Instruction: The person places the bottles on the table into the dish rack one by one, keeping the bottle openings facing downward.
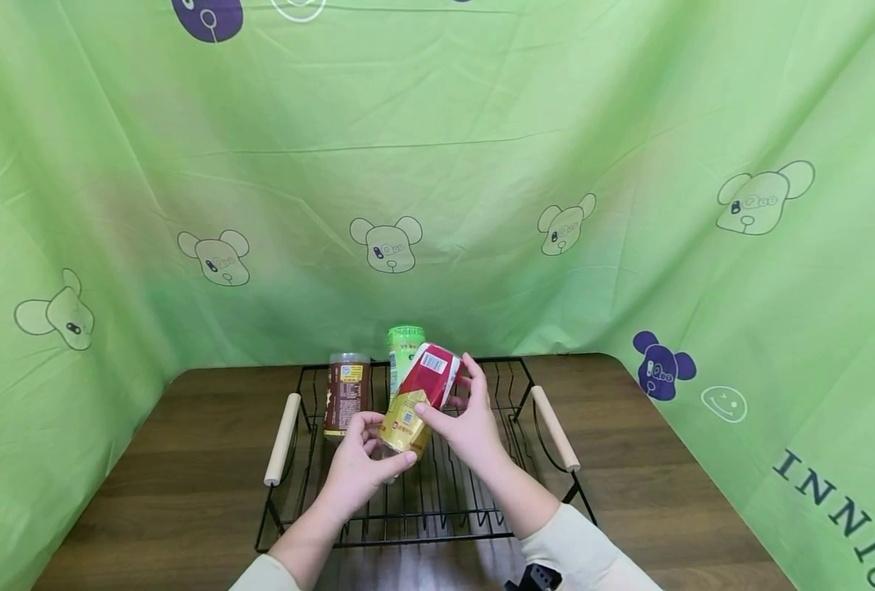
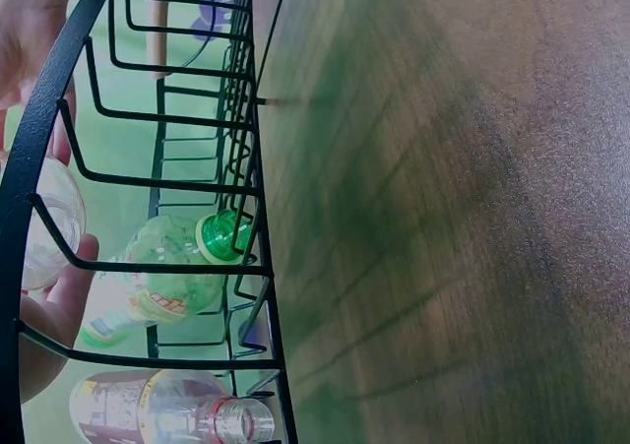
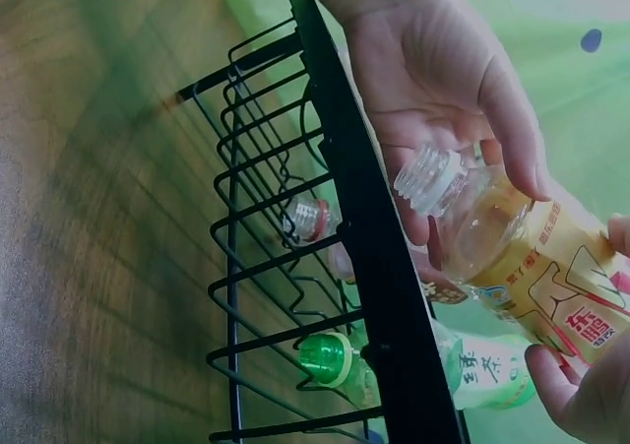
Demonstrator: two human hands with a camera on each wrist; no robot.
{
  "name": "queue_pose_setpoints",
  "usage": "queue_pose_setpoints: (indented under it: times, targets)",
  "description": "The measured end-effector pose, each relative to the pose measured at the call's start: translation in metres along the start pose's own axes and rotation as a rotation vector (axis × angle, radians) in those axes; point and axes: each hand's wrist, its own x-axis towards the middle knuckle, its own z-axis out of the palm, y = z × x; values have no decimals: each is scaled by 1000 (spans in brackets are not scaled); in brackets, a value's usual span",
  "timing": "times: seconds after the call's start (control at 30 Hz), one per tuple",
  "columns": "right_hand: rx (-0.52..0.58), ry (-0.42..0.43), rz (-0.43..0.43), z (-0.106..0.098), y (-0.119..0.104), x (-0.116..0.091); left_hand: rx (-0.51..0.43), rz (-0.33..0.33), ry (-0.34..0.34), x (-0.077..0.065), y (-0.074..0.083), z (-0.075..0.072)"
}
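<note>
Both hands hold a plastic bottle point(image 1: 419, 398) with a red and yellow label, tilted above the rack. In the right wrist view its clear, capless mouth point(image 3: 430, 180) points down and left. My left hand point(image 1: 364, 464) grips the lower part of the bottle, around its shoulder and neck. Higher up, my right hand point(image 1: 474, 423) holds the label, thumb on the near side and fingers behind. Just behind stands a green bottle point(image 1: 404, 349), neck down in the rack, its green cap point(image 3: 325, 358) showing. A brown-labelled bottle point(image 1: 347, 398) stands neck down to the left, without a cap.
A black wire rack point(image 1: 437, 542) with wooden handles, left point(image 1: 282, 439) and right point(image 1: 556, 427), sits on a dark wooden table point(image 1: 157, 484). A green curtain point(image 1: 482, 164) printed with bear heads hangs behind and at both sides.
</note>
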Motion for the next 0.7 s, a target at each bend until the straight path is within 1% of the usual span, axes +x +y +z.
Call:
queue_pose_setpoints:
  times: [0.17, 0.33, 0.43, 0.53, 0.6, 0.7]
  targets:
    - [14, -5, 11, 1, 1, 0, 39, 20, 15, 0, -1, 1]
    - [52, -10, 35, -1, 0, 4, 66, 29, 3, 1, -1, 0]
    - [77, -11, 47, -4, 0, 8, 68, 49, -5, 1, -1, -2]
    - [84, -16, 56, -9, 0, 13, 73, 81, 1, 1, 1, -7]
    - [73, -12, 57, -13, 1, 17, 80, 105, 21, 1, 2, -12]
    - [61, -8, 69, -22, 2, 25, 106, 130, 60, 2, 4, -25]
